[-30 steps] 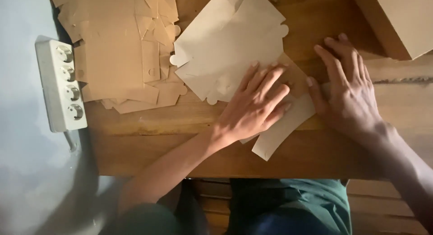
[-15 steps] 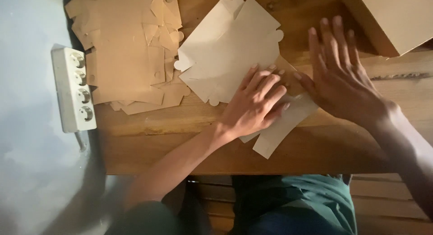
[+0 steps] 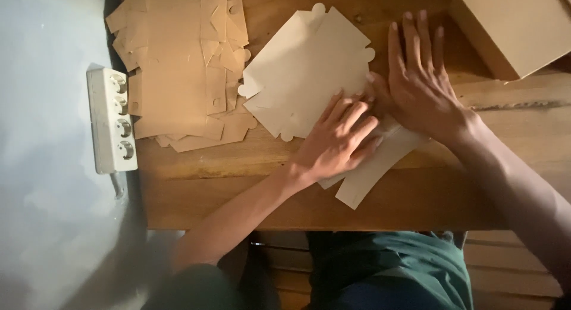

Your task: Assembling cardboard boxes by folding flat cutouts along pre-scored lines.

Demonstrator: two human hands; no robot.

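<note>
**Both hands flat on a die-cut cardboard blank**

The left hand lies palm down on the near right part of a pale flat cardboard box blank, fingers spread and pressing the sheet to the wooden table. The right hand rests just beside it, also palm down with fingers straight and pointing away from the person, its thumb side touching the blank's right edge. Neither hand grips anything; both are open and pressing, close together and touching near the thumbs. A flap of the same blank sticks out from under the two hands toward the person.

Well to the left of the left hand lies a stack of brown cardboard blanks, and beyond that, off the table's edge, a white power strip. Just past the right hand's fingertips stands a folded cardboard box.
</note>
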